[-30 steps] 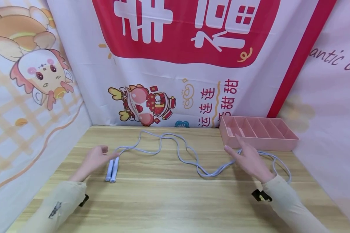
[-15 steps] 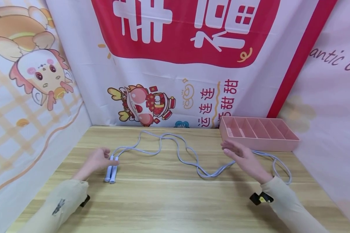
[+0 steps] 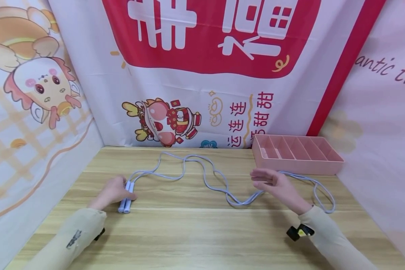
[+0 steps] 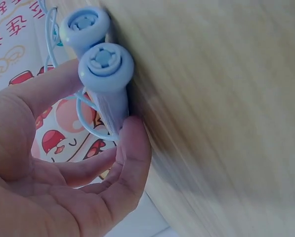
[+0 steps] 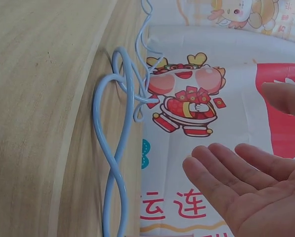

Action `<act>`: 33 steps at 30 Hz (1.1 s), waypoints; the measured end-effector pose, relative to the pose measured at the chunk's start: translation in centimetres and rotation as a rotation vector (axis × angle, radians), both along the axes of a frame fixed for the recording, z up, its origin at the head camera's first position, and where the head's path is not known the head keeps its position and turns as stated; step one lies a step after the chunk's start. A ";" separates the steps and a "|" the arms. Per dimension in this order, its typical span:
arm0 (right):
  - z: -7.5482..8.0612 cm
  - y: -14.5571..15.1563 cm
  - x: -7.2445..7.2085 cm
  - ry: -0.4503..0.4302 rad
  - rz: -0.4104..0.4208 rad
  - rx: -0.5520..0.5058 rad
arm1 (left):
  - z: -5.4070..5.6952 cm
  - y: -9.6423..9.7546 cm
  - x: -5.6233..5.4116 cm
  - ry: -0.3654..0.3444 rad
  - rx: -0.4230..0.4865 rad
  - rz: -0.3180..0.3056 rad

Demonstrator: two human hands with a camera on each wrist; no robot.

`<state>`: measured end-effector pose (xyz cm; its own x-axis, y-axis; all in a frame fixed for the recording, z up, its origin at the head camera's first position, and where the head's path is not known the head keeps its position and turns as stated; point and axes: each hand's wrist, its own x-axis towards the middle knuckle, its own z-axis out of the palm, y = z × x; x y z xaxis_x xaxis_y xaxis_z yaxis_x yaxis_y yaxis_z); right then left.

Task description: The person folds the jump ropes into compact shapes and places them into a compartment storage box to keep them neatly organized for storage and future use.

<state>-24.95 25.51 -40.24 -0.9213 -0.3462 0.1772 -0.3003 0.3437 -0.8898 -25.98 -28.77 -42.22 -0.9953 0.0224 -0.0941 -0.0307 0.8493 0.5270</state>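
Note:
A pale blue jump rope [image 3: 243, 203] lies in loose loops across the wooden table. Its two handles [image 3: 125, 207] sit side by side at the left. My left hand [image 3: 111, 193] holds them from the left, with the thumb and fingers on opposite sides. In the left wrist view, both round handle ends [image 4: 106, 67] face the camera, with fingertips right at the nearer handle. My right hand [image 3: 275, 184] is held over the cord at the right, fingers extended and thumb apart. The right wrist view shows that palm [image 5: 271, 197] holding nothing, beside the crossing cord [image 5: 100, 126].
A pink divided box [image 3: 300, 165] stands at the back right of the table [image 3: 189, 236], with part of the cord in front of it. Printed cloth [image 3: 189, 86] hangs along the back, and more cloth covers both sides.
My left hand has moved down and closed around the handles, shifting them slightly. My right hand has drawn back from the box, its fingers coming closer together.

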 end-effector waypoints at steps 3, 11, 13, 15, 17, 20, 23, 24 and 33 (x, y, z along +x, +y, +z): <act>-0.1 0.0 0.0 -0.007 0.007 0.007 | 0.2 0.0 0.1 -0.013 0.024 0.008; -0.3 0.1 0.4 -0.025 0.011 -0.029 | 0.0 -0.5 0.1 0.040 0.076 0.002; -0.3 0.1 0.5 -0.033 0.018 -0.046 | 0.0 -0.6 0.0 0.058 0.076 0.000; -0.3 0.1 0.6 -0.036 0.024 -0.062 | 0.1 -0.6 -0.1 0.074 0.069 -0.002; -0.2 0.1 0.6 -0.033 0.029 -0.069 | 0.3 -0.7 -0.1 0.090 0.058 -0.009; -0.1 0.1 0.7 -0.029 0.036 -0.077 | 0.5 -0.9 0.0 0.114 0.049 -0.022; 0.0 0.2 0.7 -0.024 0.039 -0.076 | 0.7 -1.1 0.0 0.121 0.050 -0.015; 0.0 0.2 0.7 -0.024 0.038 -0.072 | 0.8 -1.2 0.0 0.122 0.048 -0.010; 0.0 0.3 0.6 -0.063 0.034 -0.019 | 1.1 -1.9 0.3 0.096 0.129 0.012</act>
